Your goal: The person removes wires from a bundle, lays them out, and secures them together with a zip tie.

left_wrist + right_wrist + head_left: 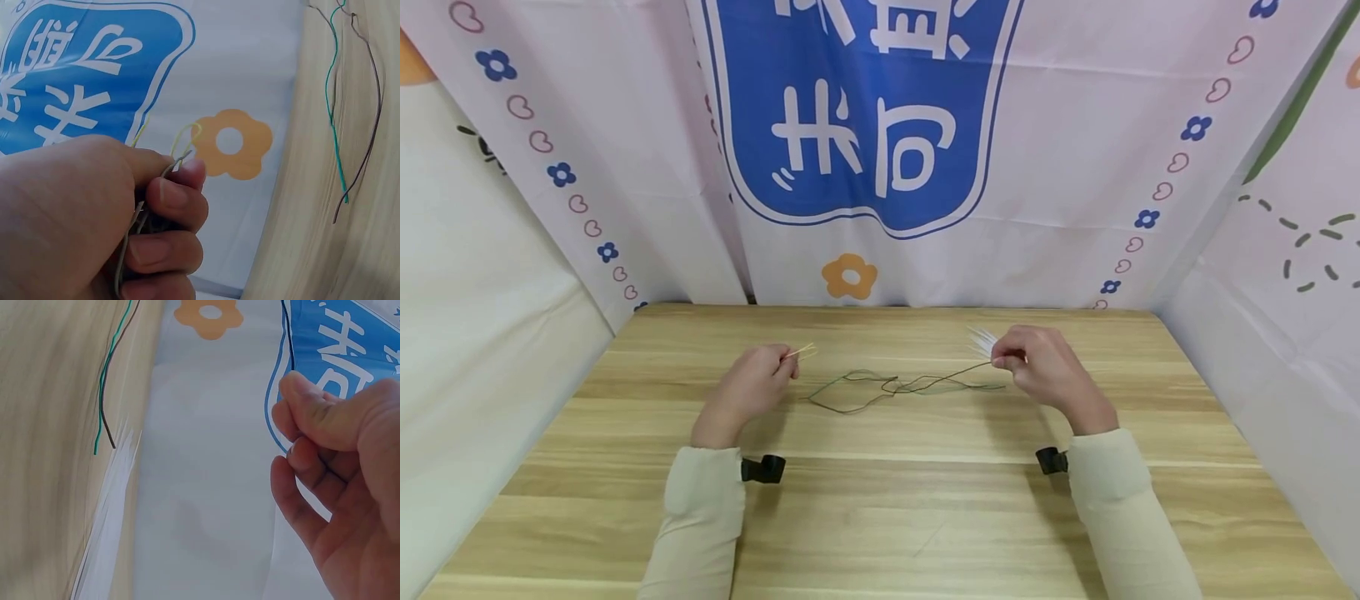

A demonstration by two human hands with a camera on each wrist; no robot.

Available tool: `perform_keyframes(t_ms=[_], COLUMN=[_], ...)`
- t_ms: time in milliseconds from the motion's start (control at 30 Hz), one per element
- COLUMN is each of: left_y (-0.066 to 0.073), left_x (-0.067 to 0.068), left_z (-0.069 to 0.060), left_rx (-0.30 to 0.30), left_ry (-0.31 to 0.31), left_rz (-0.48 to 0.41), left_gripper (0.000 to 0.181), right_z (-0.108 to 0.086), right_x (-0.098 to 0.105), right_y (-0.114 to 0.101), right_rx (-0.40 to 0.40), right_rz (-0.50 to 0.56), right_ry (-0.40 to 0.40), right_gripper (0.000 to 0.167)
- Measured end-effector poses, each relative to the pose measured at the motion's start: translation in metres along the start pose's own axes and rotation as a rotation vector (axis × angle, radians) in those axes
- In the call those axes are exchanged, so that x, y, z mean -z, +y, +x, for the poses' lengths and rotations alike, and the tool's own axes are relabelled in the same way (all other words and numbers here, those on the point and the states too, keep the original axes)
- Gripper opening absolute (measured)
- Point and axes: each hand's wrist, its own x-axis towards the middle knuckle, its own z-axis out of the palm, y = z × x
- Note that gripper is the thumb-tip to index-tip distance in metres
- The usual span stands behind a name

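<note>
My left hand (748,387) is curled round thin wires; a yellow wire (187,130) loops out past the fingertips, and a greyish wire runs down through the fingers. My right hand (1047,371) pinches the end of a dark wire (289,337) between thumb and index finger. Between the hands, green (336,137) and dark brown wires (377,106) lie loosely crossed on the table. Beside the right hand is a bundle of thin white strips (112,512), partly hidden by that hand in the head view.
The wooden table (880,517) reaches back to a white curtain (1060,167) with a blue printed emblem and an orange flower. White cloth hangs at both sides. Each wrist carries a small black camera (767,469).
</note>
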Motion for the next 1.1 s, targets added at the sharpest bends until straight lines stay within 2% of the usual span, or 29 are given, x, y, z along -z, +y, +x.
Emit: perform_keyframes(t_ms=[333, 533, 867, 1100], left_y=[0.002, 0.002, 0.003, 0.006], left_x=[-0.007, -0.008, -0.013, -0.023], left_z=[0.002, 0.003, 0.007, 0.011], left_rx=[-0.038, -0.090, -0.160, -0.192], left_ry=[-0.031, 0.009, 0.090, 0.043], left_rz=[-0.052, -0.022, 0.015, 0.004], left_gripper=[0.045, 0.042, 0.042, 0.037], right_z=[0.000, 0.001, 0.000, -0.001], right_x=[0.003, 0.007, 0.012, 0.013], right_y=[-0.004, -0.009, -0.016, -0.020], right_rx=[0.083, 0.131, 0.156, 0.170], right_rz=[0.050, 0.069, 0.103, 0.144], right_ry=[-0.030, -0.047, -0.093, -0.122], right_gripper=[0.015, 0.019, 0.020, 0.020])
